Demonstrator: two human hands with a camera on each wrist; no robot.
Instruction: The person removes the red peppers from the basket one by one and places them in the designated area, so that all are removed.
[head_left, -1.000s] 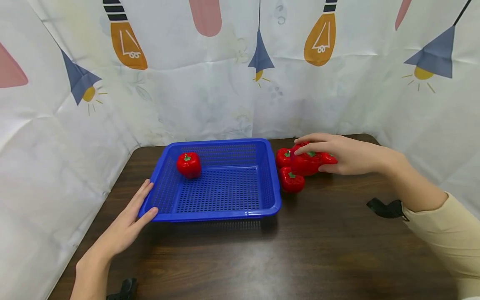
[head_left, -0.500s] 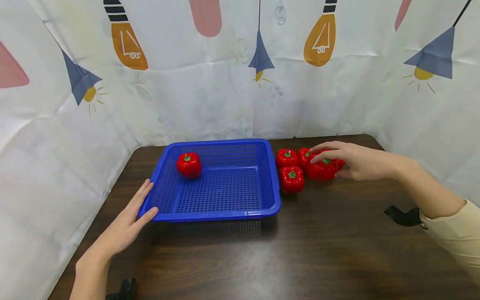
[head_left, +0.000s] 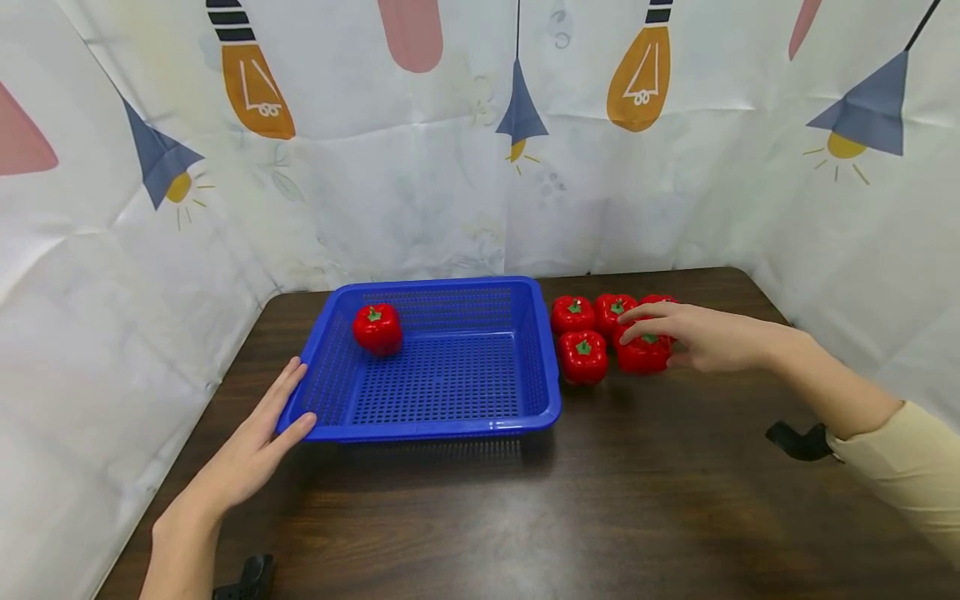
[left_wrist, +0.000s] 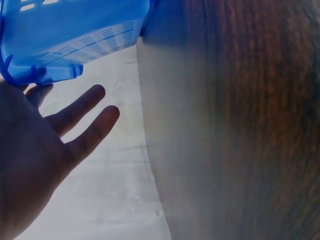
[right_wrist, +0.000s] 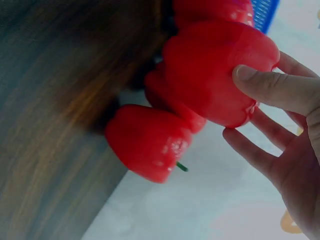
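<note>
My right hand [head_left: 701,335] pinches a red bell pepper [head_left: 642,357] with a green stem, to the right of the basket. In the right wrist view the thumb [right_wrist: 272,85] lies on one side of this bell pepper [right_wrist: 215,75], with fingers at its other side. Whether it touches the table is unclear. My left hand [head_left: 247,454] rests with straight fingers against the near left corner of a blue mesh basket [head_left: 420,434]. The left wrist view shows that hand [left_wrist: 35,160] spread beside the basket's outer wall [left_wrist: 85,30]. Inside the basket sits another red bell pepper [head_left: 378,330].
Several red bell peppers stand close together right of the basket, among them a front one [head_left: 583,358] and a back one [head_left: 572,315]. A white printed cloth [head_left: 450,208] hangs behind the dark wooden table [head_left: 480,517].
My right hand has moved its bell pepper rightward, then toward the table's front, bringing it beside the front bell pepper. The left hand and the basket have stayed put.
</note>
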